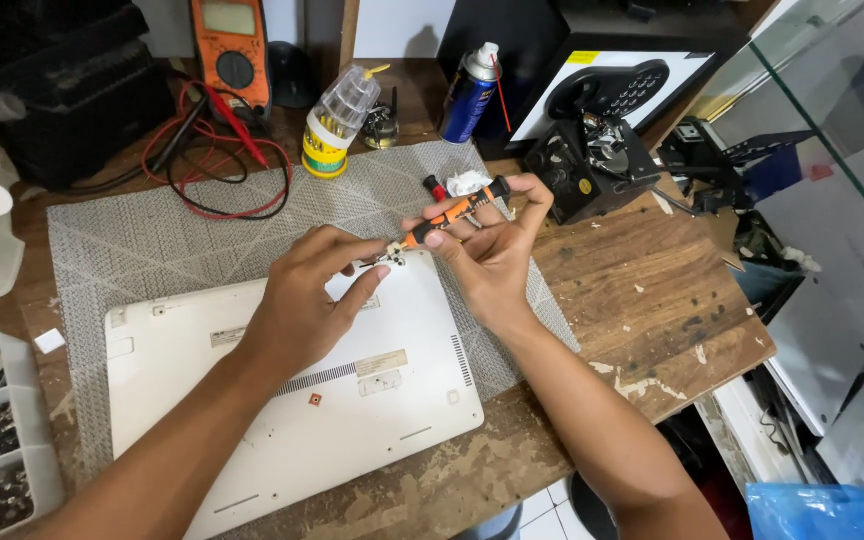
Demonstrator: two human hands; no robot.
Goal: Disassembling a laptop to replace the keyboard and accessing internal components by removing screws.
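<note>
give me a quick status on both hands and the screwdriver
Right hand grips orange-black screwdriver. Left hand pinches its tip end. Both above upturned white laptop. Nothing in the way.

An orange multimeter (233, 50) at the worktop's back edge shows a small pale rectangular screen. Right of it, a clear plastic bottle (337, 120) wears a yellow-and-green label band, and a blue spray can (471, 93) stands beside it. The white laptop underside (292, 390) carries small beige rectangular stickers.
</note>
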